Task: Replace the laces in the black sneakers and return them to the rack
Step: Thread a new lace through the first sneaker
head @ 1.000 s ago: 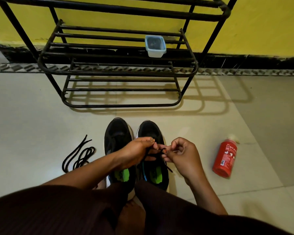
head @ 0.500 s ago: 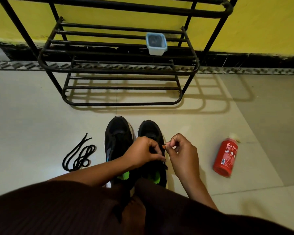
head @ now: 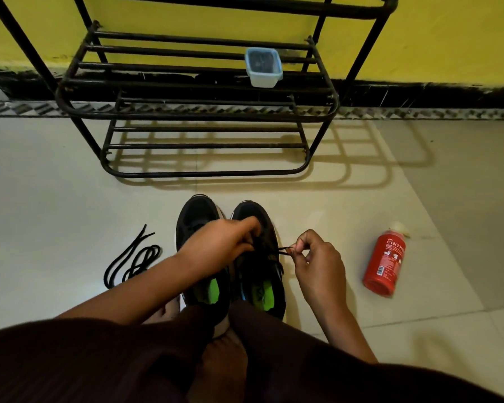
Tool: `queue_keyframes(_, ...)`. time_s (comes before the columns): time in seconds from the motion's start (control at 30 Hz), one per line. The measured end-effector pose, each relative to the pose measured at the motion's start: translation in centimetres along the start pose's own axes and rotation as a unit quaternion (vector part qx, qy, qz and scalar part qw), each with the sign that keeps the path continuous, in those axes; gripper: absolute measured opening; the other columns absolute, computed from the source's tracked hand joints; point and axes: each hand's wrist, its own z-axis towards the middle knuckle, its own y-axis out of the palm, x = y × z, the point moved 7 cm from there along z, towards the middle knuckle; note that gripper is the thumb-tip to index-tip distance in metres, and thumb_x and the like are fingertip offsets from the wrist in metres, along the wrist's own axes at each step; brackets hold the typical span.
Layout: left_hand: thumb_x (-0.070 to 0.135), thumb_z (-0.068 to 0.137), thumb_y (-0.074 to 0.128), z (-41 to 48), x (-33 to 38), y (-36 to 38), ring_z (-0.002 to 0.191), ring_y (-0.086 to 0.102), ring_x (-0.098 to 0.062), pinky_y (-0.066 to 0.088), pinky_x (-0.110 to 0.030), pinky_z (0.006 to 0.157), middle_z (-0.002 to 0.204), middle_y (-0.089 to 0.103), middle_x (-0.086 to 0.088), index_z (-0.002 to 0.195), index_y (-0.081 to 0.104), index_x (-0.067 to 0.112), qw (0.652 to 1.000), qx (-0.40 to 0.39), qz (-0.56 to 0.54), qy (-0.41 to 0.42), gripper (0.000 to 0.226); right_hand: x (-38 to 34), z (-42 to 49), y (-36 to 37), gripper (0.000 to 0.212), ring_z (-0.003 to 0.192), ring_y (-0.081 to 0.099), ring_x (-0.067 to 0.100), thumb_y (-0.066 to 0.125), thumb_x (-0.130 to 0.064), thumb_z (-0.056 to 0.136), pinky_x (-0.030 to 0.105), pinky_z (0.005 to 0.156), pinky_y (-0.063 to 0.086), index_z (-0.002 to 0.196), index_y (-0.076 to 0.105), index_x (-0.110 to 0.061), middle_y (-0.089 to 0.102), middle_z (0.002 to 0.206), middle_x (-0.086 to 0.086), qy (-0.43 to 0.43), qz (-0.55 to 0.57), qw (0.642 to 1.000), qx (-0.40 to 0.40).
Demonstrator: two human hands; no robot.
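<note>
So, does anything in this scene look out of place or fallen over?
Yes. The red bottle lies on its side on the floor, right of the sneakers. A loose black lace lies tangled on the left. A small plastic box sits on the shoe rack, odd there.

Both bare forearms reach forward from the lap. The left hand (head: 218, 245) angles across, fingers curled down and pinching a lace (head: 282, 250). The right hand (head: 317, 264), just beside it, nips the lace's end between thumb and forefinger, its other fingers curled.
</note>
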Motion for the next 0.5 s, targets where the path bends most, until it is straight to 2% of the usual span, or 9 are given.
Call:
queue_keyframes(0.07, 0.017, 0.088, 0.061, -0.6, -0.7, -1.0, 0.097, 0.062, -0.016, 0.045, -0.022, 0.079, 0.103, 0.067, 0.000, 0.109, 0.066, 0.017, 1.000, 0.013, 0.023, -0.012, 0.021, 0.3, -0.2, 0.3, 0.037, 0.061, 0.046, 0.008, 0.060, -0.011, 0.085, 0.018, 0.047, 0.024, 0.065, 0.038, -0.034, 0.057, 0.076, 0.000, 0.003, -0.008, 1.000, -0.008)
queue_keyframes(0.2, 0.020, 0.092, 0.053, -1.2, -2.5, -1.0, 0.105, 0.057, -0.021, 0.042, -0.028, 0.085, 0.112, 0.063, 0.000, 0.112, 0.068, 0.024, 0.992, -0.040, 0.079, -0.094, 0.024, 0.6, -0.3, 0.9, 0.037, 0.066, 0.045, 0.010, 0.057, -0.008, 0.084, 0.020, 0.049, 0.025, 0.065, 0.037, -0.032, 0.058, 0.079, -0.001, 0.011, -0.018, 1.000, -0.022)
queue_keyframes(0.4, 0.017, 0.091, 0.055, -1.9, -4.1, -0.5, 0.099, 0.060, -0.020, 0.046, -0.027, 0.083, 0.110, 0.066, 0.000, 0.108, 0.069, 0.024, 0.984, -0.070, 0.073, -0.146, 0.023, 1.8, -0.3, 0.9, 0.036, 0.069, 0.050, 0.018, 0.059, -0.009, 0.084, 0.027, 0.051, 0.028, 0.064, 0.037, -0.030, 0.061, 0.079, -0.001, 0.034, -0.031, 0.999, -0.021)
queue_keyframes(0.5, 0.016, 0.090, 0.055, -2.2, -4.8, 0.0, 0.095, 0.062, -0.020, 0.049, -0.029, 0.084, 0.107, 0.067, 0.000, 0.105, 0.070, 0.025, 0.981, -0.079, 0.066, -0.166, 0.023, 1.9, -0.3, 0.7, 0.036, 0.076, 0.053, 0.022, 0.058, -0.009, 0.085, 0.030, 0.056, 0.036, 0.064, 0.036, -0.028, 0.062, 0.078, -0.002, 0.043, -0.038, 0.998, -0.022)
